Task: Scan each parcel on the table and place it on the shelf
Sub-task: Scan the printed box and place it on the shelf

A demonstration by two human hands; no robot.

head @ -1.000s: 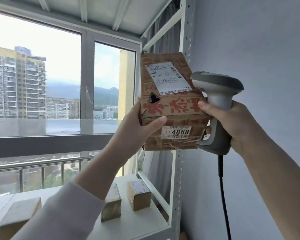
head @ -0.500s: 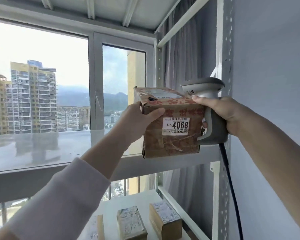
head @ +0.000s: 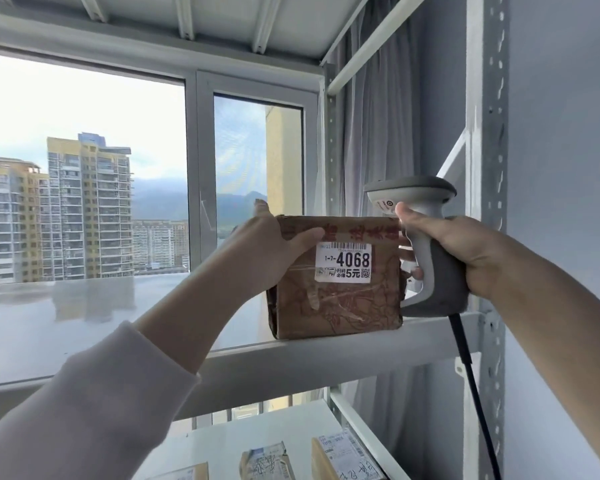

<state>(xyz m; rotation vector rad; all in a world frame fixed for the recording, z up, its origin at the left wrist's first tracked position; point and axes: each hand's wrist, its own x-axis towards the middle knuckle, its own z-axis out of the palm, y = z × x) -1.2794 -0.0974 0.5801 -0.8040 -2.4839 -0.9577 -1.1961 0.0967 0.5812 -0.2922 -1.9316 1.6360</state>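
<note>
At the left of the frame I am looking through a big window at tower blocks, and my left sleeve is reaching up from the lower left corner. The left hand is gripping the parcel by its upper left corner. The thumb is lying across the front face and the fingers are curling over the top, with only one tip showing to me.

The parcel, a worn brown box, is sitting upright on the front edge of the shelf in the middle of the frame, towards the shelf's right end. A white label reading 4068 is facing me.

Just right of the parcel, the right hand is wrapping its fingers tightly round the handle of a grey scanner, and the fingertips are sitting against the parcel's right side. The scanner's black cable is hanging down past the shelf towards the lower right. A perforated shelf post is standing behind it at the right.

Along the bottom edge, more parcels are lying on a lower shelf board.
</note>
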